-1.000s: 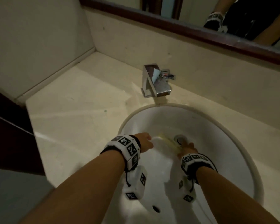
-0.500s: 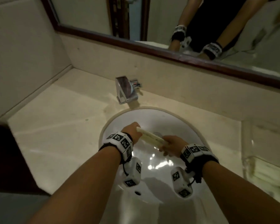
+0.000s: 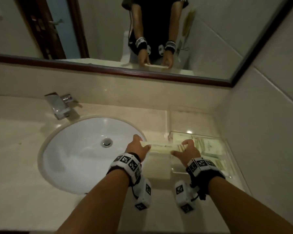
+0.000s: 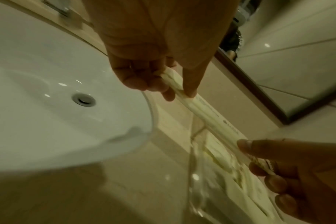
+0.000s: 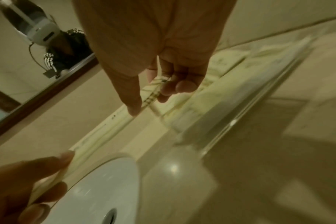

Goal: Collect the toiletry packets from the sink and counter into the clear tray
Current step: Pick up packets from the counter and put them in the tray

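A long pale toiletry packet (image 3: 162, 147) (image 4: 207, 115) (image 5: 113, 122) stretches level between both hands, above the counter between the sink and the tray. My left hand (image 3: 139, 147) (image 4: 167, 89) pinches its left end with thumb and curled fingers. My right hand (image 3: 184, 149) (image 5: 153, 97) pinches its right end over the left wall of the clear tray (image 3: 227, 146) (image 4: 194, 178) (image 5: 255, 98). Several pale packets (image 3: 208, 147) lie flat inside the tray.
The white round sink (image 3: 71, 149) with a metal drain (image 3: 106, 142) lies to the left. A chrome faucet (image 3: 58, 105) stands behind it. A wood-framed mirror (image 3: 108, 68) runs along the back wall. The tray sits in the counter's right corner against the side wall (image 3: 269, 132).
Both hands lifted the long packet out of the sink bowl and carried it right, to the tray's left edge. The head view swung right and upward.
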A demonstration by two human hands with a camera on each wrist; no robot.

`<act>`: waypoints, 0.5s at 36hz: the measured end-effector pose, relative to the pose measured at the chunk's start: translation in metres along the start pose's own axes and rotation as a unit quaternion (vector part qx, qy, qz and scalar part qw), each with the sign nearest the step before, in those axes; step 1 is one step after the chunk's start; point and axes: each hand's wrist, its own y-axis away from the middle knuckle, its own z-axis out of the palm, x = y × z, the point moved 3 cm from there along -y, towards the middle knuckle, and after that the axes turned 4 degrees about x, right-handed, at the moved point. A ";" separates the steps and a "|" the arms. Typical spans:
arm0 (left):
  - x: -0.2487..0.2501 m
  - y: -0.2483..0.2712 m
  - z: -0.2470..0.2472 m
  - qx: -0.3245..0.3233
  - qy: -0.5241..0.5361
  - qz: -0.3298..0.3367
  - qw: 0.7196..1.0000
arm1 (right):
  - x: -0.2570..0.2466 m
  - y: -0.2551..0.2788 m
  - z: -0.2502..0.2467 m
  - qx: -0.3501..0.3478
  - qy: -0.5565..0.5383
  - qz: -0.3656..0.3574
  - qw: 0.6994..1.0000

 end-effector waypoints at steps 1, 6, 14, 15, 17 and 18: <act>0.008 0.003 0.012 -0.009 -0.010 0.008 1.000 | 0.012 0.001 -0.010 0.011 -0.006 0.009 1.000; 0.046 0.018 0.069 -0.032 -0.055 0.053 0.997 | 0.069 0.006 -0.058 0.058 -0.021 0.051 0.997; 0.081 0.020 0.133 -0.036 -0.065 0.114 0.991 | 0.130 -0.012 -0.096 0.133 -0.010 0.044 0.990; 0.083 0.019 0.139 -0.037 -0.071 0.119 0.990 | 0.134 -0.017 -0.096 0.136 0.003 0.039 0.990; 0.086 0.015 0.150 -0.039 -0.077 0.121 0.989 | 0.143 -0.028 -0.096 0.143 0.026 0.046 0.988; 0.087 0.012 0.154 -0.042 -0.077 0.120 0.989 | 0.146 -0.033 -0.096 0.145 0.033 0.053 0.987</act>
